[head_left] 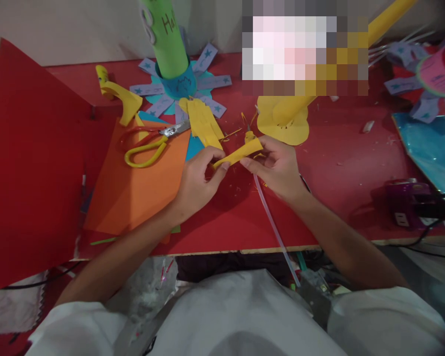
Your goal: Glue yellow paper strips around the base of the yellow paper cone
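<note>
Between my two hands a yellow paper strip [241,152] is stretched above the red table. My left hand [203,174] pinches its left end between thumb and fingers. The right end is gripped by my right hand [276,162], thumb in front. Just behind the strip lies a pile of cut yellow paper strips [203,118]. Scissors [152,143] with one red and one yellow handle rest left of my left hand, on orange paper [133,193]. A clear glue stick [272,217] runs from below my right hand past the table's front edge.
Behind stand a green paper tube [170,39] in a blue ring base and a yellow flower-shaped base [285,121] with a tall yellow tube. A purple device [410,200] and blue plastic-wrapped sheet [433,148] sit right. A red board [33,168] rises left. Yellow scraps lie about.
</note>
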The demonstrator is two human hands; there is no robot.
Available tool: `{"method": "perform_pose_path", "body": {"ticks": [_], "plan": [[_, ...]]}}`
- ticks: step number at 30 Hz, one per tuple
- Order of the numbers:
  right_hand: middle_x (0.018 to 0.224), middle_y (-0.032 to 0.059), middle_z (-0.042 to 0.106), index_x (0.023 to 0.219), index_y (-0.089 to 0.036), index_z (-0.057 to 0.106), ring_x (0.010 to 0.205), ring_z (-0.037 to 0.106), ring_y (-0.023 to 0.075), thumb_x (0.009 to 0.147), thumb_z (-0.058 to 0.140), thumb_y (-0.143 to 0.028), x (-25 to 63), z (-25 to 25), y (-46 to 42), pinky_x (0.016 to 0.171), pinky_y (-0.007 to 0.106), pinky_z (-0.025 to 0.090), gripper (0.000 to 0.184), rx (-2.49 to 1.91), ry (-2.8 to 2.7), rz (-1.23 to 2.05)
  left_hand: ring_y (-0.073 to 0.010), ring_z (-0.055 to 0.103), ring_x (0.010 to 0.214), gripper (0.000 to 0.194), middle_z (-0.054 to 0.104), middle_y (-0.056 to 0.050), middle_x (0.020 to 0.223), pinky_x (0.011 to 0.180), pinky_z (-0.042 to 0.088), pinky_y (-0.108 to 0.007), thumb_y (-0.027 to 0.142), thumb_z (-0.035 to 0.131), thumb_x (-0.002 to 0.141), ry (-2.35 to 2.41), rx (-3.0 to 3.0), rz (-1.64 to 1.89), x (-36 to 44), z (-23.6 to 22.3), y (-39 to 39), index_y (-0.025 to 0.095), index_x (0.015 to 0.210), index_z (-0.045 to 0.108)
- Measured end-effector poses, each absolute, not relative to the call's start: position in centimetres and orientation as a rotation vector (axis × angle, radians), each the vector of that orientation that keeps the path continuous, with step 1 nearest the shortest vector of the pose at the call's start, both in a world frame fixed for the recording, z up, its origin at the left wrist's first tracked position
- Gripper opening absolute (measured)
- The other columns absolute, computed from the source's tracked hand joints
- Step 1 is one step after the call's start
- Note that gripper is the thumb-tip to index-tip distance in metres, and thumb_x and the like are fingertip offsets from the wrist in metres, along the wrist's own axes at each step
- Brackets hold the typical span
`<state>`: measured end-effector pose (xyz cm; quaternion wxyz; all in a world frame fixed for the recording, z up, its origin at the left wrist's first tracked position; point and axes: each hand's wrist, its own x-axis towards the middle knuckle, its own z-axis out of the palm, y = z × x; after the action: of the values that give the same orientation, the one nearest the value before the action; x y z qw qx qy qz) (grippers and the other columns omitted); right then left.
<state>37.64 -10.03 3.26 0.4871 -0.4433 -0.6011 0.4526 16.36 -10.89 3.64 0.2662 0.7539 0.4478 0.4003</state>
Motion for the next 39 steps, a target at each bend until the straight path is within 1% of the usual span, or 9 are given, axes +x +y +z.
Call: {"method": "perform_pose_path", "body": {"ticks": [3, 6, 11, 16, 20, 25, 29, 34, 39], "plan": [[0.089, 0.003, 0.078, 0.096, -0.022, 0.078, 0.081, 0.073, 0.0212, 0.082, 0.09, -0.056, 37.4, 2.8, -10.1, 0.075, 0.035, 0.061, 0.038, -1.106, -1.458, 1.194, -0.0151, 0.063, 0.083, 0.02, 0.069, -0.001, 0.092, 0.079, 0.052, -0.028, 0.039, 0.061, 0.107, 1.198, 2.005, 1.062, 16.4, 3.7, -11.0, 0.022, 0.096, 0.06], [0.089, 0.0042, 0.081, 0.094, -0.021, 0.081, 0.082, 0.075, 0.022, 0.083, 0.089, -0.056, 37.4, 2.5, -10.3, 0.076, 0.035, 0.062, 0.037, -1.128, -1.432, 1.183, -0.0155, 0.063, 0.084, 0.025, 0.069, -0.001, 0.092, 0.08, 0.052, -0.028, 0.044, 0.06, 0.108, 1.193, 1.976, 1.064, 16.6, 3.5, -11.0, 0.022, 0.097, 0.06], [0.082, 0.0018, 0.079, 0.089, -0.022, 0.082, 0.074, 0.073, 0.0197, 0.079, 0.094, -0.049, 37.6, 2.8, -10.2, 0.068, 0.033, 0.061, 0.031, -1.155, -1.385, 1.107, -0.015, 0.061, 0.081, 0.026, 0.068, -0.001, 0.091, 0.076, 0.051, -0.028, 0.045, 0.061, 0.109, 1.19, 1.926, 1.095, 16.5, 3.4, -10.8, 0.022, 0.096, 0.06], [0.08, 0.0023, 0.078, 0.085, -0.026, 0.082, 0.073, 0.073, 0.021, 0.078, 0.094, -0.053, 37.8, 3.6, -10.1, 0.067, 0.035, 0.064, 0.03, -1.184, -1.369, 1.017, -0.0143, 0.059, 0.078, 0.035, 0.065, -0.001, 0.088, 0.075, 0.051, -0.028, 0.055, 0.062, 0.107, 1.195, 1.87, 1.125, 16.4, 3.4, -10.4, 0.022, 0.093, 0.059], [0.079, 0.0036, 0.079, 0.083, -0.026, 0.081, 0.072, 0.073, 0.0224, 0.079, 0.093, -0.054, 37.9, 3.5, -10.0, 0.066, 0.037, 0.065, 0.031, -1.203, -1.376, 1.02, -0.0149, 0.061, 0.081, 0.041, 0.067, -0.002, 0.092, 0.077, 0.051, -0.029, 0.062, 0.061, 0.106, 1.179, 1.823, 1.124, 16.3, 3.1, -10.3, 0.022, 0.096, 0.063], [0.08, 0.0044, 0.079, 0.083, -0.022, 0.081, 0.072, 0.072, 0.0198, 0.083, 0.089, -0.054, 38.0, 3.0, -10.0, 0.064, 0.033, 0.06, 0.033, -1.181, -1.388, 1.046, -0.0138, 0.059, 0.074, 0.045, 0.069, -0.001, 0.088, 0.069, 0.047, -0.028, 0.065, 0.062, 0.104, 1.181, 1.735, 1.077, 16.3, 2.7, -10.2, 0.022, 0.097, 0.067], [0.078, 0.0032, 0.076, 0.081, -0.022, 0.079, 0.07, 0.069, 0.0179, 0.078, 0.093, -0.057, 37.7, 3.4, -10.2, 0.059, 0.03, 0.055, 0.038, -1.191, -1.35, 1.071, -0.0143, 0.059, 0.071, 0.049, 0.067, -0.001, 0.08, 0.067, 0.048, -0.029, 0.07, 0.062, 0.103, 1.185, 1.71, 1.075, 16.4, 2.9, -10.4, 0.022, 0.09, 0.065], [0.064, 0.0012, 0.068, 0.075, -0.02, 0.079, 0.054, 0.057, 0.0126, 0.077, 0.093, -0.059, 37.4, 4.4, -10.6, 0.045, 0.026, 0.042, 0.041, -1.199, -1.347, 1.205, -0.0136, 0.058, 0.07, 0.05, 0.066, 0.0, 0.079, 0.066, 0.048, -0.029, 0.07, 0.062, 0.102, 1.2, 1.74, 1.069, 16.6, 3.4, -10.6, 0.022, 0.088, 0.064], [0.059, 0.0004, 0.067, 0.075, -0.019, 0.078, 0.047, 0.05, 0.0102, 0.079, 0.091, -0.059, 37.1, 4.6, -10.8, 0.041, 0.026, 0.039, 0.042, -1.232, -1.283, 1.248, -0.0134, 0.058, 0.067, 0.052, 0.067, 0.0, 0.076, 0.065, 0.048, -0.029, 0.073, 0.065, 0.1, 1.208, 1.739, 1.087, 16.7, 3.6, -10.6, 0.022, 0.088, 0.066]]}}
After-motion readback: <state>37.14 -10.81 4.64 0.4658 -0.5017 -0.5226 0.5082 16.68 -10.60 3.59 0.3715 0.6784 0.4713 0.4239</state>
